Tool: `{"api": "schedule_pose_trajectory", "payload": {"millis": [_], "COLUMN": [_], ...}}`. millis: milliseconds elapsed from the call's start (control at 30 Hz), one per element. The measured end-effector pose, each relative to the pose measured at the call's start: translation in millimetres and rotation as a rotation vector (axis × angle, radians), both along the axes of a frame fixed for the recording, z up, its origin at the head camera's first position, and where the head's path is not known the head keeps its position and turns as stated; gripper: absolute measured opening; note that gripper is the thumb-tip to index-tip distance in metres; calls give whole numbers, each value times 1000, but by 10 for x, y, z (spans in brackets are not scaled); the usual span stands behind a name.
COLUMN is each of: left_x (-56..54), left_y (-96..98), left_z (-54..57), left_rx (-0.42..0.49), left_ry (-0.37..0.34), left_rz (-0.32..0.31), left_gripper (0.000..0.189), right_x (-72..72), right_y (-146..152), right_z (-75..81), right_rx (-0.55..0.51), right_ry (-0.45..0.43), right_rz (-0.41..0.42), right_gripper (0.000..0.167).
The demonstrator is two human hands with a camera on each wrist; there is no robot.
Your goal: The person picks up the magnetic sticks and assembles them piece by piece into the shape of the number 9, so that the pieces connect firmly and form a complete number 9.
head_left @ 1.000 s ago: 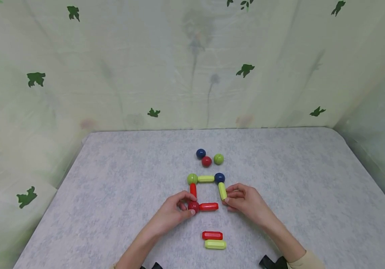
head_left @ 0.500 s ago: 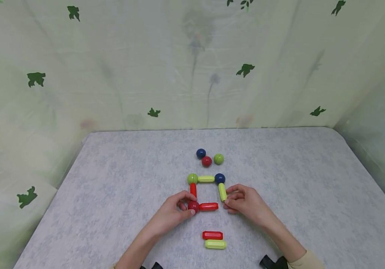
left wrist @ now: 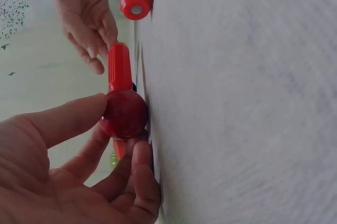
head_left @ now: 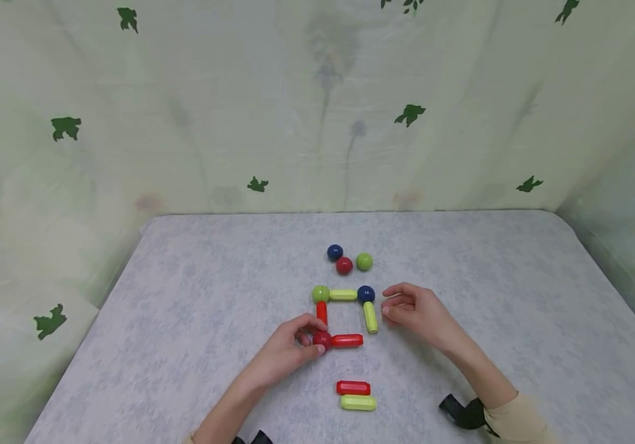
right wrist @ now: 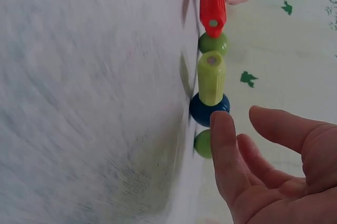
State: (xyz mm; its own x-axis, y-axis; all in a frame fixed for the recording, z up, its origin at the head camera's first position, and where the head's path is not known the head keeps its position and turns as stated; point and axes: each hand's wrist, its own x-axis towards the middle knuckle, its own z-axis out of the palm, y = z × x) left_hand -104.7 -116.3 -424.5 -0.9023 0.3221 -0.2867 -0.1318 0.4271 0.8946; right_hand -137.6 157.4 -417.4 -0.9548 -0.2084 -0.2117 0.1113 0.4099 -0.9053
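Red corner ball (head_left: 322,340) was pinched by left hand (head_left: 290,343); nothing was gripped by right hand (head_left: 423,316), fingers loosely parted; free-ended yellow-green rod (head_left: 370,318) was best nudged gently, ball steadied.

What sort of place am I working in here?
Probably a screened-off tabletop workspace, though I can't tell the building: leaf-patterned sheeting hangs behind and beside a mottled grey table, which bears toy-like coloured rods and balls.

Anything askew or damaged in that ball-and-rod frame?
No damage visible. The yellow-green faceted rod from the glossy navy ball looks slightly splayed, its free end apart from the red faceted rod attached to the held glossy red ball, leaving that corner open.
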Motion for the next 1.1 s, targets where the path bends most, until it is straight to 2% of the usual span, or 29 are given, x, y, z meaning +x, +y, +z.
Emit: {"api": "schedule_pose_trajectory", "payload": {"millis": [300,467,633,867,1100], "left_x": [2,-1,-5,2,21], "left_y": [3,3,1,-7,-15], "left_z": [-13,-8,-13,-14,6], "left_rx": [16,16,12,8,6], "left_ry": [-2,-1,7,6,9], "left_rz": [-1,0,0,0,5], "left_gripper": [29,29,29,28,29], "right_x": [-474,-737,-928,-1067,-1040], "right_y": [41,1,-69,-170,-147], "right_z": [79,61,-2,-44,-25], "right_rx": [153,218,281,344,407], "right_ry": [169,223,227,230,225], "right_rz": [193,216,245,303,285], "right_gripper": [39,45,52,44,42]}}
